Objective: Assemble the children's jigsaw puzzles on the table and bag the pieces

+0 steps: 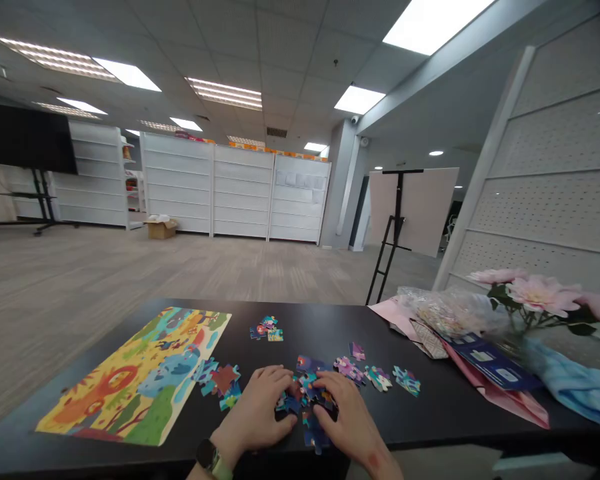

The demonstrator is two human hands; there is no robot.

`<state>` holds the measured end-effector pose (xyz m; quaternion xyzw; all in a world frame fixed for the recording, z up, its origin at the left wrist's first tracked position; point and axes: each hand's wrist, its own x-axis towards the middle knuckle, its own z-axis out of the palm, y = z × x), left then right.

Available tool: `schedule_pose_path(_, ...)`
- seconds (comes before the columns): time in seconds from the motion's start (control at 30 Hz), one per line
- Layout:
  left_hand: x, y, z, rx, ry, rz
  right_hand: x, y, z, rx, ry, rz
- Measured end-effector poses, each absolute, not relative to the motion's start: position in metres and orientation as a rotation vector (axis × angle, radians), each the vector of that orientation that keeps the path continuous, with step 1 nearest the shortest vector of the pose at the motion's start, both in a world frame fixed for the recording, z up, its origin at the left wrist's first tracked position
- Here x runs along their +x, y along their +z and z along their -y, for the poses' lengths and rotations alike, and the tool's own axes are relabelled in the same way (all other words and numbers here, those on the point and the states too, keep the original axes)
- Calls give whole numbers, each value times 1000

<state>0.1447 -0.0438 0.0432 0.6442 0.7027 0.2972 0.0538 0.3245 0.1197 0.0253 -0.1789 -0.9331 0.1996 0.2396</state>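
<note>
My left hand [261,408] rests low over the black table, fingers curved and thumb bent in around jigsaw puzzle pieces [291,404]. Opposite it, my right hand [347,415] curls its fingers and thumb about the right side of the same cluster. Dark blue and multicoloured jigsaw pieces [314,430] lie between the hands and stick out toward me. My fingers partly cover the cluster, so which pieces are joined cannot be made out. Just left of my left hand are loose pieces [223,381], one with a brown back. Pink and teal pieces [350,369] spread beyond my right hand.
A colourful animal picture sheet [145,380] covers the table's left part. A small group of pieces [267,328] sits farther back. At right are a clear plastic bag [450,310], a dark blue packet [495,360], a light blue cloth [575,383] and pink flowers [543,293].
</note>
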Motion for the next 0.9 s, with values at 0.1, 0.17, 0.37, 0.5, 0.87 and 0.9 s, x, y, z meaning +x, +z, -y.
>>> schedule_pose_path(0.1, 143, 42, 43, 1922, 891, -2177, 326, 30, -117, -528, 541, 2604)
schedule_pose_path(0.17, 140, 40, 44, 1880, 921, -2208, 325, 30, -118, -524, 518, 2646)
schedule_pose_path(0.37, 132, 36, 45, 1774, 1078, -2135, 320, 37, -115, -370, 446, 2859)
schedule_pose_path(0.5, 133, 38, 45, 1804, 1130, -2090, 319, 44, -111, -351, 446, 2902)
schedule_pose_path(0.87, 136, 35, 45, 1827, 937, -2188, 319, 44, -106, -443, 452, 2825)
schedule_pose_path(0.9, 136, 36, 45, 1836, 934, -2180, 319, 44, -106, -454, 444, 2822)
